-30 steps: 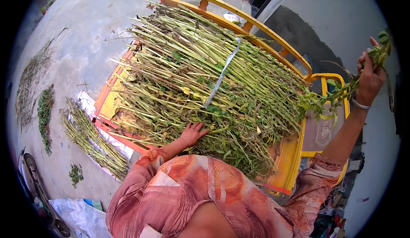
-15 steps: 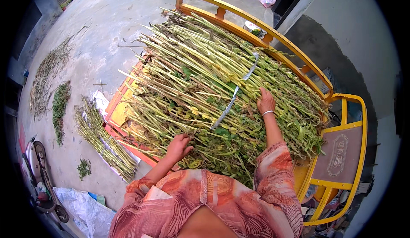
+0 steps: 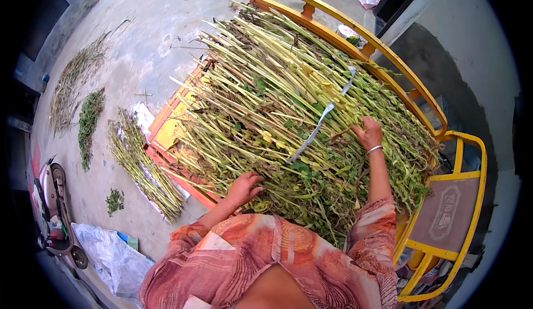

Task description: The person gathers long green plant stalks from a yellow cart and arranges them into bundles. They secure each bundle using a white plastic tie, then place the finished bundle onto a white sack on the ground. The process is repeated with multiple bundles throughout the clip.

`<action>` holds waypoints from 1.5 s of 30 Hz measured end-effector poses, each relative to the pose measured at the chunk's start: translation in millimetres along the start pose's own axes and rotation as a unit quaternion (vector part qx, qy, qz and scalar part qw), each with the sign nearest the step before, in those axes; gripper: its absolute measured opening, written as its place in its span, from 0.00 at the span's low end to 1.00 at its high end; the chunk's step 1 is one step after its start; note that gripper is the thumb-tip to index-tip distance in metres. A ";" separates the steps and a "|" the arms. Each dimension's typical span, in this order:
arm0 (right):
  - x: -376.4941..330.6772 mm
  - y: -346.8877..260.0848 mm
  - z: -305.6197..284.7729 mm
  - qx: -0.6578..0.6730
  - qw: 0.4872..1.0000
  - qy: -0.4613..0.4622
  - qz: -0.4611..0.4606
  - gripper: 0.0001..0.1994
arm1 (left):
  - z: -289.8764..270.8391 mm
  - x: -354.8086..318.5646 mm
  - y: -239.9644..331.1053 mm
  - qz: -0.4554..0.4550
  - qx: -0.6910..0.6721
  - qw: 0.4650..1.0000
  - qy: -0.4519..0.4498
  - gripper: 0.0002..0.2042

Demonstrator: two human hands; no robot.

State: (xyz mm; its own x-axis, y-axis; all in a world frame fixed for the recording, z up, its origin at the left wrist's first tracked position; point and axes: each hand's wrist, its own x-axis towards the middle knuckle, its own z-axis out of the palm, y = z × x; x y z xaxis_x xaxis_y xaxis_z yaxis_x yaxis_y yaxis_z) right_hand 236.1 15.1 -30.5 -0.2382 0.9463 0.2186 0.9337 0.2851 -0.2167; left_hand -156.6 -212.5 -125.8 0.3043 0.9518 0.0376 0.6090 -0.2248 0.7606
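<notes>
A big heap of cut green-yellow stalks (image 3: 266,92), leafy toward the right, lies across the bed of a cart. Over it runs a pale grey strap (image 3: 316,128), pulled slantwise across the stalks. My right hand (image 3: 368,133), with a light bangle at the wrist, rests on the heap right of the strap, its fingers closed on the stalks; the fingertips are partly lost among them. At the near edge of the heap is my left hand (image 3: 244,190), its fingers loosely bent and apart, touching the leafy stems with nothing visibly held.
A yellow metal rail (image 3: 355,26) and a yellow-framed end panel (image 3: 444,209) bound the cart. The orange cart edge (image 3: 177,109) shows at left. On the concrete lie a smaller stalk bundle (image 3: 145,167), green plants (image 3: 90,120), a white sheet (image 3: 108,259) and a parked scooter (image 3: 55,209).
The whole view has shifted, so the heap and cart appear farther right. My right hand stays by the strap, now with its fingers more bent; my left hand remains at the near edge.
</notes>
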 end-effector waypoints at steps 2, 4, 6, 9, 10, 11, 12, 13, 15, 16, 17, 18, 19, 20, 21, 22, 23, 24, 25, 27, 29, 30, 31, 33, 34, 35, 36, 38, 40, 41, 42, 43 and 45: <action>-6.0 -5.6 7.2 -0.060 0.998 -0.011 -0.027 0.23 | -3.8 -3.3 -3.1 -0.015 0.015 1.000 0.006 0.16; -14.5 -8.4 28.5 -0.091 0.995 -0.003 -0.039 0.25 | -9.1 -7.0 -6.5 -0.031 0.012 0.999 -0.001 0.16; -14.5 -22.3 35.3 -0.141 0.990 0.000 -0.007 0.25 | -9.1 -13.0 -8.9 -0.042 0.028 0.999 0.002 0.15; -17.4 -21.3 40.5 -0.124 0.992 0.020 0.014 0.24 | -9.3 -18.5 -9.7 -0.044 0.020 0.999 -0.001 0.15; -16.1 -24.1 39.8 -0.114 0.993 0.033 0.007 0.23 | -9.5 -23.0 -10.4 -0.056 0.011 0.998 -0.010 0.16; -15.5 -25.7 38.2 -0.095 0.995 0.041 0.005 0.23 | -9.5 -26.7 -11.2 -0.069 0.001 0.997 -0.019 0.16; -14.6 -26.3 36.2 -0.077 0.996 0.049 0.003 0.23 | -9.3 -30.1 -12.1 -0.055 0.006 0.998 -0.014 0.16; -14.4 -25.7 33.7 -0.091 0.994 0.057 0.001 0.23 | -7.7 -33.9 -12.5 -0.043 0.009 0.999 -0.007 0.16; -16.5 -29.6 35.7 -0.167 0.984 -0.030 0.062 0.26 | 0.6 -46.2 -25.4 -0.068 0.019 0.997 -0.033 0.15; -19.2 -32.3 37.2 -0.197 0.976 -0.054 0.072 0.27 | -0.6 -50.9 -25.8 -0.057 0.017 0.998 -0.036 0.15; -20.8 -31.1 34.9 -0.205 0.973 -0.074 0.076 0.29 | 0.4 -54.3 -28.2 -0.072 0.016 0.996 -0.047 0.15; -21.8 -28.2 35.8 -0.177 0.978 -0.065 0.087 0.30 | 1.0 -60.0 -30.4 -0.068 0.025 0.996 -0.049 0.17; -22.1 -38.2 32.0 -0.186 0.976 -0.054 0.096 0.31 | -0.8 -65.1 -31.5 -0.092 0.024 0.994 -0.051 0.17; -22.3 -61.9 21.8 -0.200 0.977 -0.016 0.067 0.29 | -2.7 -75.8 -32.7 -0.121 0.023 0.991 -0.050 0.18; -24.2 -81.6 15.2 -0.175 0.982 0.066 0.016 0.26 | -4.6 -85.8 -35.9 -0.134 0.022 0.990 -0.029 0.17; -31.6 -96.8 10.2 -0.152 0.977 0.148 -0.026 0.24 | -2.3 -92.1 -41.4 -0.140 0.019 0.990 -0.015 0.17; -43.1 -117.3 9.5 -0.064 0.989 0.127 -0.044 0.20 | 0.8 -100.0 -47.2 -0.148 0.015 0.989 -0.002 0.17; -58.3 -143.6 13.5 0.025 0.992 0.103 -0.060 0.15 | 2.8 -107.5 -54.6 -0.183 -0.003 0.983 -0.011 0.16; -78.7 -179.3 20.8 0.164 0.986 0.008 -0.026 0.12 | 3.4 -113.4 -64.1 -0.215 -0.022 0.976 -0.023 0.16; -125.2 -241.4 46.8 0.354 0.923 -0.148 -0.028 0.07 | 3.0 -124.7 -75.3 -0.269 -0.042 0.961 -0.036 0.15; -165.4 -262.5 104.1 0.192 0.959 -0.166 -0.128 0.18 | 11.8 -141.6 -99.8 -0.318 -0.117 0.941 -0.001 0.15; -178.3 -277.2 118.4 0.093 0.977 -0.162 -0.101 0.23 | 19.4 -152.4 -111.4 -0.342 -0.156 0.927 0.017 0.15; -186.0 -278.8 131.1 0.044 0.980 -0.179 -0.073 0.26 | 22.0 -159.0 -118.8 -0.378 -0.175 0.909 0.033 0.16; -196.3 -282.7 148.9 -0.051 0.977 -0.208 -0.014 0.30 | 30.9 -164.1 -134.9 -0.482 -0.317 0.804 0.146 0.16; -197.9 -281.5 153.4 -0.053 0.977 -0.206 -0.026 0.30 | 38.8 -173.5 -147.8 -0.528 -0.380 0.732 0.201 0.16; -195.1 -273.6 154.5 -0.055 0.976 -0.205 -0.039 0.30 | 45.2 -186.9 -177.1 -0.537 -0.486 0.662 0.193 0.20; -193.0 -260.7 158.4 -0.060 0.976 -0.203 -0.049 0.30 | 44.1 -186.4 -183.7 -0.537 -0.517 0.620 0.244 0.22; -197.4 -241.8 171.5 -0.004 0.978 -0.200 -0.053 0.26 | 35.8 -178.4 -188.3 -0.527 -0.571 0.529 0.341 0.24; -201.6 -239.7 165.8 0.027 0.978 -0.193 -0.076 0.24 | 21.6 -171.2 -195.4 -0.470 -0.631 0.514 0.341 0.21; -204.7 -243.6 159.7 0.025 0.979 -0.192 -0.072 0.22 | 16.9 -165.4 -198.6 -0.463 -0.638 0.511 0.343 0.18; -207.0 -245.4 155.1 0.036 0.981 -0.175 -0.074 0.22 | 13.1 -159.9 -200.7 -0.455 -0.644 0.508 0.346 0.15; -209.7 -246.9 150.9 0.048 0.983 -0.158 -0.076 0.21 | 4.7 -149.8 -192.7 -0.493 -0.606 0.510 0.359 0.15; -212.0 -249.7 140.7 0.058 0.985 -0.141 -0.075 0.20 | 11.1 -142.9 -191.2 -0.485 -0.594 0.523 0.372 0.15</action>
State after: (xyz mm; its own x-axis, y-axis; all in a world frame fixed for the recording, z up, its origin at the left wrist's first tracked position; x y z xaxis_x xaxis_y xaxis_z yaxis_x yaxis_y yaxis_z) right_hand 15.8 -235.3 -156.6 -0.4517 0.8921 -0.0132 0.8494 0.4254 -0.3123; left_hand -308.4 -307.8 -283.8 -0.3643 0.4148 -0.8338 -0.8069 0.3064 0.5050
